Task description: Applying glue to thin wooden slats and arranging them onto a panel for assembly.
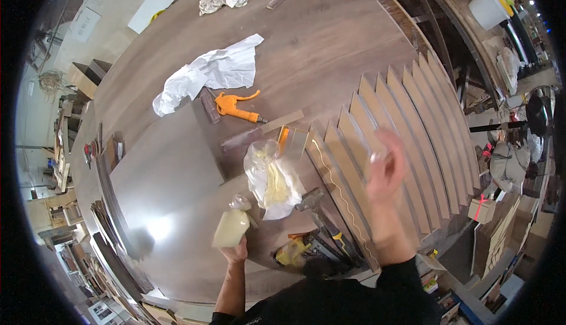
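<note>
My left hand [237,252] grips a pale yellow, flat block-like piece [230,229] from below, near the lower middle. A crumpled bit of clear plastic [240,203] lies just beyond it. Over a row of upright brown panels [354,130] on the right is my right hand [386,171], smeared by motion, so its fingers and anything in them cannot be made out. A wavy cream-coloured bead [337,186] runs along the nearest panel on the left of the row. Between my hands lies white crumpled paper with a yellowish smeared pad [275,186].
A hammer [310,199] and a yellow-and-black tool [295,249] lie close to me. Farther off are an orange air blow gun [237,107], dark wrapped blocks [240,140] and white paper [215,72]. A grey sheet [162,166] covers the table's left; a bucket [490,5] stands far right.
</note>
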Action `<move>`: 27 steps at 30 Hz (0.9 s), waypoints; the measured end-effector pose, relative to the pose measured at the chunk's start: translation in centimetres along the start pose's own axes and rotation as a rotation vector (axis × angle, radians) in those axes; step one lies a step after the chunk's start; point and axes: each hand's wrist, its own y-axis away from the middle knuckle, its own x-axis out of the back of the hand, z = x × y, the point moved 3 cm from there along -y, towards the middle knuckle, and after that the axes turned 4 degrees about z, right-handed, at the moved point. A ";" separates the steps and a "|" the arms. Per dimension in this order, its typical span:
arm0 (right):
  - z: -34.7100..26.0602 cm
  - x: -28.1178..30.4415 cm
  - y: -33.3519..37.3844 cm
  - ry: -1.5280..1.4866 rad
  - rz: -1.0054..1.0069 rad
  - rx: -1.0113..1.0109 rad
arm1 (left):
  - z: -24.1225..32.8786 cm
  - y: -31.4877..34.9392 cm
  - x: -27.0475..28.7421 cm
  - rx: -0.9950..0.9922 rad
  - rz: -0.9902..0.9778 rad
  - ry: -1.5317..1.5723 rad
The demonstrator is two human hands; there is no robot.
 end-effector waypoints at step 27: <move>-2.1 -1.7 3.5 0.362 -0.062 -0.683 | 5.2 -2.2 0.3 -0.160 -0.094 -0.443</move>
